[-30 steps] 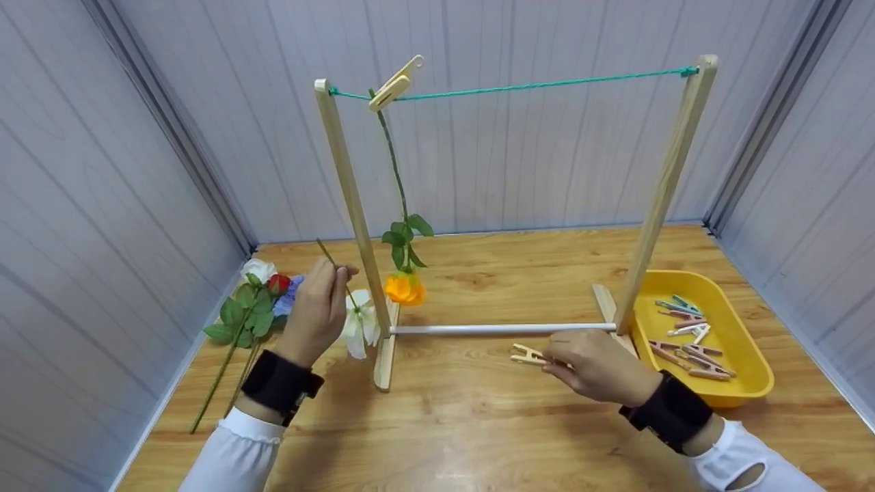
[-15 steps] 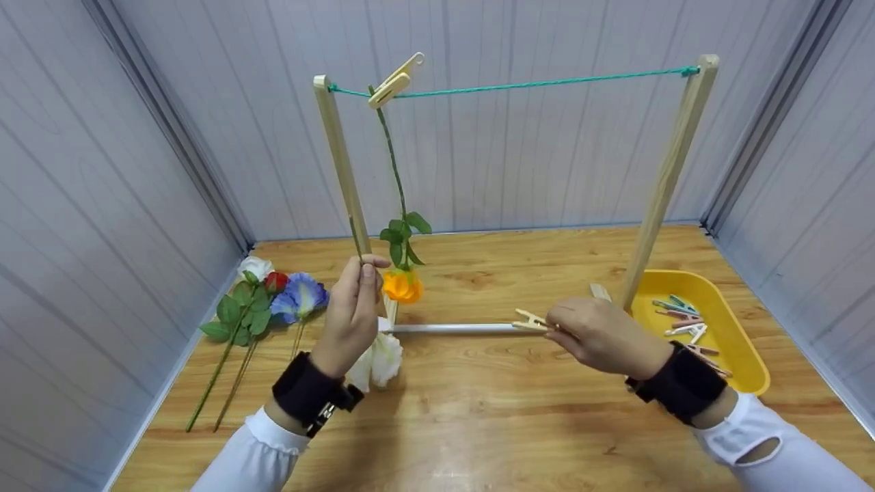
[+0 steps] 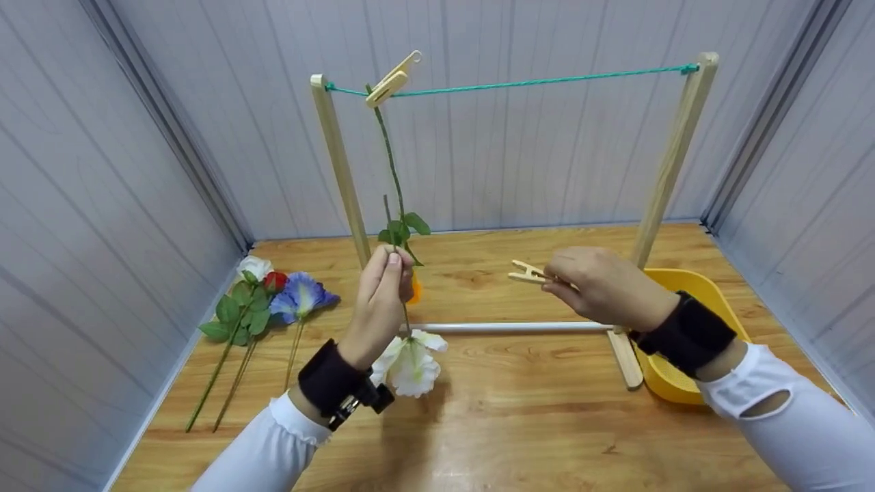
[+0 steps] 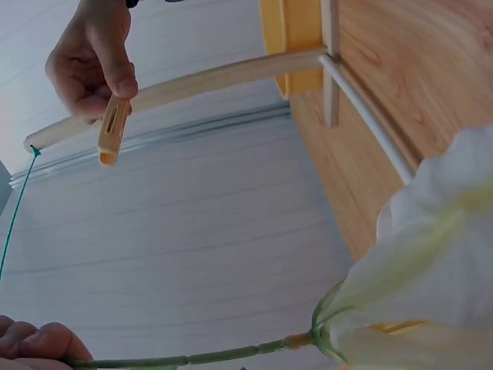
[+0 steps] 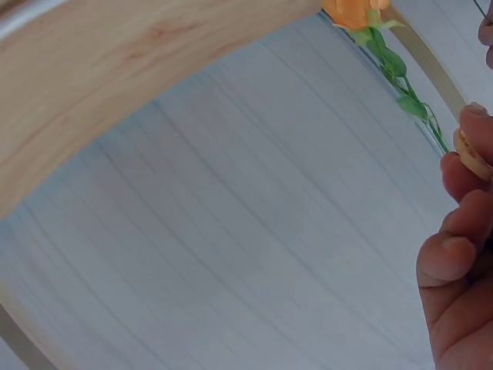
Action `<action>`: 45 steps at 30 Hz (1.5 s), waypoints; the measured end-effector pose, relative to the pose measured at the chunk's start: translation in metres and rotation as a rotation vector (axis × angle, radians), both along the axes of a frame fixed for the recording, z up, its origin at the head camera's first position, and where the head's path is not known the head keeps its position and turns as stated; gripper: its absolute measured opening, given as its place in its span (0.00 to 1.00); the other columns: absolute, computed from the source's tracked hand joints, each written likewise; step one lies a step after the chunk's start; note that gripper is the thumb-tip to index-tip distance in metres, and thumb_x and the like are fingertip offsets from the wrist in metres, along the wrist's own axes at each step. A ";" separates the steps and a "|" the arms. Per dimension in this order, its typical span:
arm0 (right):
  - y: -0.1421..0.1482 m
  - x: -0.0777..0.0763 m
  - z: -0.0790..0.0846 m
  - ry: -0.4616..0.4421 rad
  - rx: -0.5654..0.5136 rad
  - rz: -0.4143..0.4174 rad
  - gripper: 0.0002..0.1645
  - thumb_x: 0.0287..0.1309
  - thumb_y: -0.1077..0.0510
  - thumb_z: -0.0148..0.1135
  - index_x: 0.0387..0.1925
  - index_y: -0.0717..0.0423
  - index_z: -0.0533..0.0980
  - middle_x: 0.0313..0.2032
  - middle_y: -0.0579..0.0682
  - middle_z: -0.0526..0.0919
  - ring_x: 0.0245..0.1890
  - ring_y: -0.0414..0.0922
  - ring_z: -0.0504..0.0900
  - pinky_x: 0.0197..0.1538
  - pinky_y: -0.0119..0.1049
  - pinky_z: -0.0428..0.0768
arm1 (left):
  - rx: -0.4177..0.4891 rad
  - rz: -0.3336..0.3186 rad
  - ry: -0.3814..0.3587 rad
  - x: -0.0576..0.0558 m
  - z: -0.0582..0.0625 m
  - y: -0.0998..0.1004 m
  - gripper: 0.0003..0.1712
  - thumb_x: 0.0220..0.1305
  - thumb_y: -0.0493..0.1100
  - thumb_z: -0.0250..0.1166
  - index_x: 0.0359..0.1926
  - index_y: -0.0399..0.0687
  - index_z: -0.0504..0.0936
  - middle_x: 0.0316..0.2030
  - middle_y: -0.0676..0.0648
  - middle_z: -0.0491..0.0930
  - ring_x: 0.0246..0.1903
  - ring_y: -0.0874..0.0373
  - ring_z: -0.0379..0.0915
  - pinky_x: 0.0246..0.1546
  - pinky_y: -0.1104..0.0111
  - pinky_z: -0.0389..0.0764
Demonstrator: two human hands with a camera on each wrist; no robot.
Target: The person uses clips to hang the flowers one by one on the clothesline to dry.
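My left hand [image 3: 379, 294] pinches the stem of a white artificial flower [image 3: 412, 365], whose bloom hangs downward; the left wrist view shows its petals [image 4: 431, 262] up close. In my right hand [image 3: 598, 283] a pale yellow clothespin [image 3: 528, 272] is gripped by its handle end, prongs pointing left. Behind the left hand an orange flower [image 3: 415, 287] hangs upside down, its stem fixed to the green cord [image 3: 506, 85] by another yellow clothespin [image 3: 387, 89]. The left hand partly covers that orange bloom.
The cord runs between two wooden posts [image 3: 673, 157], joined low down by a white rod [image 3: 519, 327]. A yellow tray [image 3: 673, 383] stands at the right, partly behind the right arm. White, red and blue-purple flowers [image 3: 301, 298] lie on the table's left.
My left hand has carried the white flower rightward and slightly up, in front of the hanging orange one. My right hand has risen with the clothespin.
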State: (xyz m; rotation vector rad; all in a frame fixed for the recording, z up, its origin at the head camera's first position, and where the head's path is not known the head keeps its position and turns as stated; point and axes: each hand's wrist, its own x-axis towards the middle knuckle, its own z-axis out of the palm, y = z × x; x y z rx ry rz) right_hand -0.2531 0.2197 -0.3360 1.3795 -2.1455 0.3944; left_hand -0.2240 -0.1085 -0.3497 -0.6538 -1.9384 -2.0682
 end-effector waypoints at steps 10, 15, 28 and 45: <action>-0.008 -0.012 0.035 0.036 -0.009 -0.027 0.09 0.65 0.69 0.73 0.36 0.59 0.78 0.30 0.52 0.78 0.26 0.42 0.73 0.29 0.38 0.73 | 0.102 -0.086 0.024 -0.020 0.023 0.038 0.16 0.87 0.37 0.35 0.41 0.43 0.68 0.28 0.52 0.56 0.26 0.60 0.47 0.32 0.70 0.55; -0.010 -0.020 0.048 0.036 -0.034 -0.051 0.08 0.67 0.69 0.71 0.36 0.61 0.78 0.30 0.55 0.79 0.27 0.45 0.75 0.30 0.39 0.74 | 0.144 -0.116 0.033 -0.037 0.037 0.053 0.16 0.87 0.37 0.35 0.41 0.46 0.68 0.28 0.52 0.56 0.26 0.60 0.49 0.32 0.71 0.57; -0.019 -0.041 0.103 0.000 -0.112 -0.111 0.08 0.71 0.68 0.68 0.35 0.68 0.78 0.28 0.59 0.77 0.28 0.47 0.72 0.33 0.35 0.67 | 0.107 -0.076 0.027 -0.084 0.058 0.064 0.16 0.89 0.38 0.35 0.44 0.45 0.68 0.30 0.52 0.60 0.26 0.62 0.51 0.31 0.72 0.57; -0.063 -0.056 0.176 -0.072 -0.152 -0.181 0.06 0.69 0.70 0.67 0.37 0.74 0.85 0.28 0.55 0.72 0.30 0.42 0.64 0.35 0.30 0.60 | 0.064 -0.096 0.011 -0.105 0.071 0.073 0.15 0.90 0.40 0.35 0.47 0.42 0.68 0.30 0.52 0.61 0.25 0.63 0.52 0.29 0.72 0.56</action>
